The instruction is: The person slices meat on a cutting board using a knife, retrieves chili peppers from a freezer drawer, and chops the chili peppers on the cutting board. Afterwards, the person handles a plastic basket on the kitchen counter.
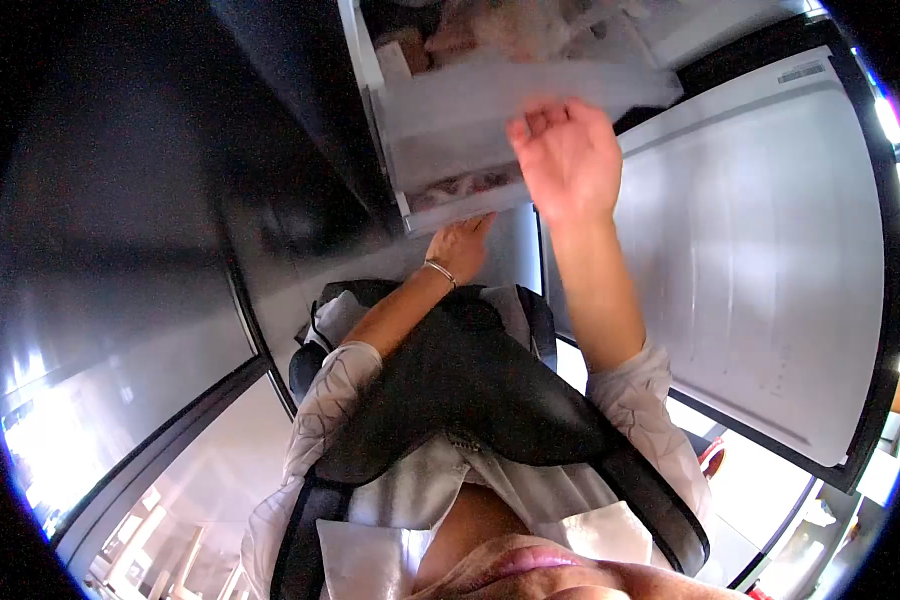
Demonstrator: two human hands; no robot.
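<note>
A translucent drawer point(450, 125) stands out from a fridge or freezer at the upper middle, with blurred packages point(510, 30) inside. Reddish contents show through its lower front. My left hand point(458, 248), with a bracelet at the wrist, is at the drawer's lower front edge; its fingertips reach that edge, and I cannot make out whether they grip it. In front of the drawer face, my right hand point(568, 160) is raised, palm showing and fingers curled loosely, with nothing seen in it.
An open white door panel point(760, 260) with a dark frame fills the right side. Dark glossy panels point(120, 200) stand at the left. Below are my dark apron and light sleeves. Bright shelving shows at the lower left and lower right.
</note>
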